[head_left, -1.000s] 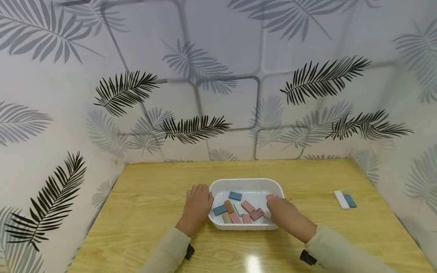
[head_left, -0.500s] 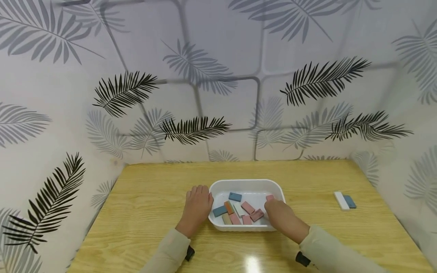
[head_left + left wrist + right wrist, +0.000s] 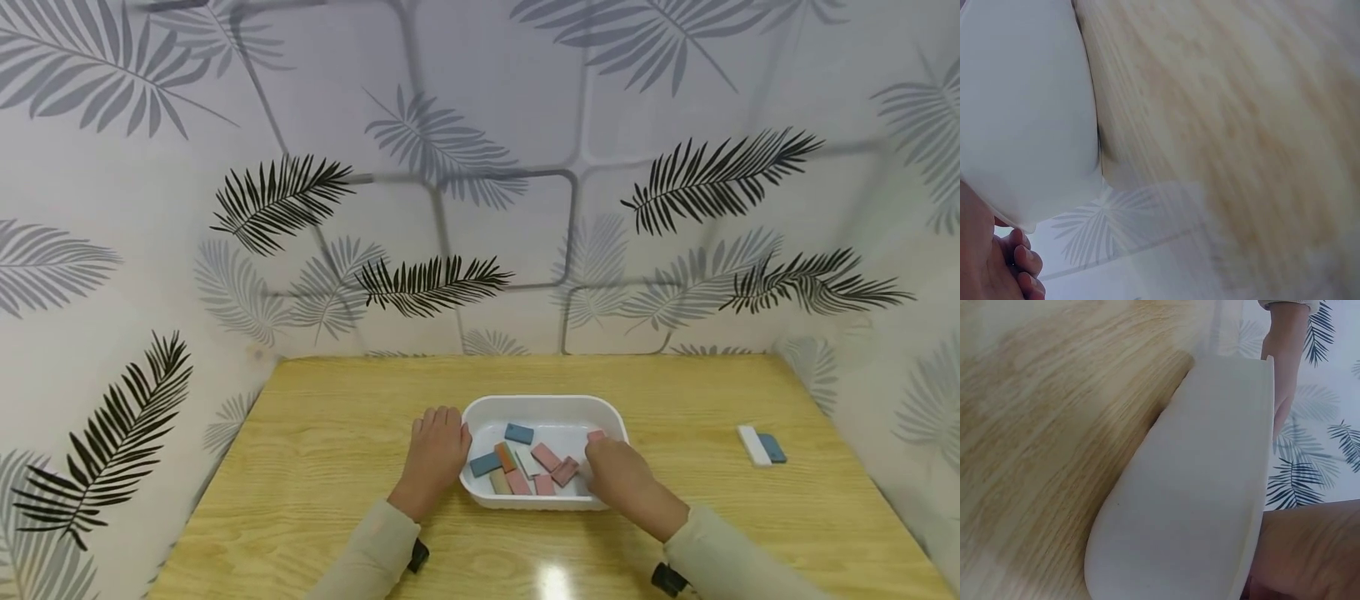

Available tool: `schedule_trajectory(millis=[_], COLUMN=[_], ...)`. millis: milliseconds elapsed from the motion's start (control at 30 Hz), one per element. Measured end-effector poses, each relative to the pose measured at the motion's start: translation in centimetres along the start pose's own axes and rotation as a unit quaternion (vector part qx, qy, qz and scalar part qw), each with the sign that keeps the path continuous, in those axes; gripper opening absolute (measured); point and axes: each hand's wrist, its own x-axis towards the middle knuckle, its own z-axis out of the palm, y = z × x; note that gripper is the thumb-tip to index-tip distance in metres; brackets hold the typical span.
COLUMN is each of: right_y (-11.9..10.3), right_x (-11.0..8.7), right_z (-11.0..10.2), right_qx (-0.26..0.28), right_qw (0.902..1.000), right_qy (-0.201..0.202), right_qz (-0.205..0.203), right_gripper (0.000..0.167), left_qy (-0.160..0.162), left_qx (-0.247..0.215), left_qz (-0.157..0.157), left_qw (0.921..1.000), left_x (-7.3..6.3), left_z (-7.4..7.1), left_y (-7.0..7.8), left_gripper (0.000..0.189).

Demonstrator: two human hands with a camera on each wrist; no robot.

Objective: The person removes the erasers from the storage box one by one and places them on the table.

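Note:
A white plastic tub [image 3: 543, 502] with rounded corners holds several small block-like erasers, among them a blue eraser [image 3: 519, 433], a pink eraser [image 3: 546, 457] and an orange one [image 3: 505, 457]. My left hand [image 3: 437, 450] grips the tub's left end at the rim; the left wrist view shows its fingers [image 3: 1027, 259] curled just past that rim. Over the right end reaches my right hand [image 3: 621, 475], its fingers down inside the tub and hidden, so I cannot tell what they hold. Another pink eraser [image 3: 596, 435] shows just beyond its knuckles.
To the right on the wooden table [image 3: 337, 517] lie a white eraser [image 3: 753, 446] and a blue one [image 3: 771, 448], side by side. A leaf-patterned covering [image 3: 487, 217] rises behind the table and at both sides.
My right hand has shifted slightly inward over the tub's right end, covering a pale piece that showed beneath it earlier. The left hand stays at the rim.

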Motion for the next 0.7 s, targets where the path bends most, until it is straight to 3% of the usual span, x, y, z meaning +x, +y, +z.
schedule_trajectory(millis=[300, 433, 700], right_y=[0.7, 1.3, 4.6], right_x=[0.2, 0.5, 0.0], right_z=[-2.6, -4.2, -6.3], right_qx=[0.087, 0.116, 0.14], right_qw=[0.9955, 0.9908, 0.9848], right_qy=[0.016, 0.002, 0.018], right_qz=[0.034, 0.069, 0.102], right_gripper=[0.018, 0.018, 0.021], left_qy=[0.001, 0.006, 0.002], left_qx=[-0.001, -0.003, -0.004], left_qz=[0.0, 0.001, -0.002], left_qw=[1.0, 1.0, 1.0], left_x=[-0.1, -0.1, 0.0], left_z=[0.1, 0.0, 0.1], left_y=[0.1, 0.1, 0.1], left_gripper=[0.021, 0.02, 0.02])
